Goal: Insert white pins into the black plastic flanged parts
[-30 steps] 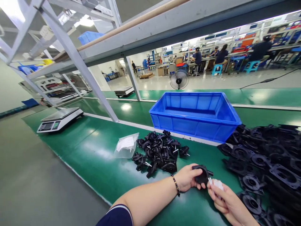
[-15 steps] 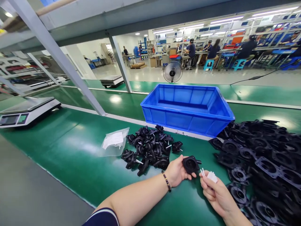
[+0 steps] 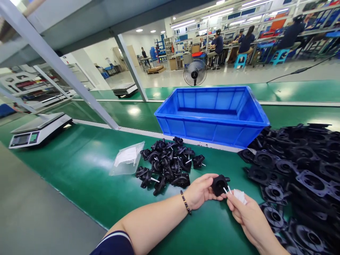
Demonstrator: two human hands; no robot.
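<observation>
My left hand [image 3: 199,192] grips a black plastic housing [image 3: 219,185] with a round recess facing up and a short stub at its right. Close beside it, my right hand [image 3: 245,214] pinches thin white pins [image 3: 227,190], their tips over the housing's near right edge; whether they touch it I cannot tell. Something white and folded, perhaps more pins or paper [image 3: 240,196], sits in the same hand. Left of my hands lies a pile of black housings [image 3: 167,164], several with white pins sticking out. A clear plastic bag [image 3: 126,159] with white contents is beside that pile.
A blue plastic bin [image 3: 211,124] stands behind the pile on the green table [image 3: 87,170]. Many black flanged parts [image 3: 302,177] are heaped at the right. A scale [image 3: 39,131] stands at the left, near a slanting metal post [image 3: 66,74]. A fan [image 3: 195,72] and seated people are beyond.
The white pins in my right hand have come left, from beside the housing to over its edge. The housing has tilted slightly. The camera view has shifted a little.
</observation>
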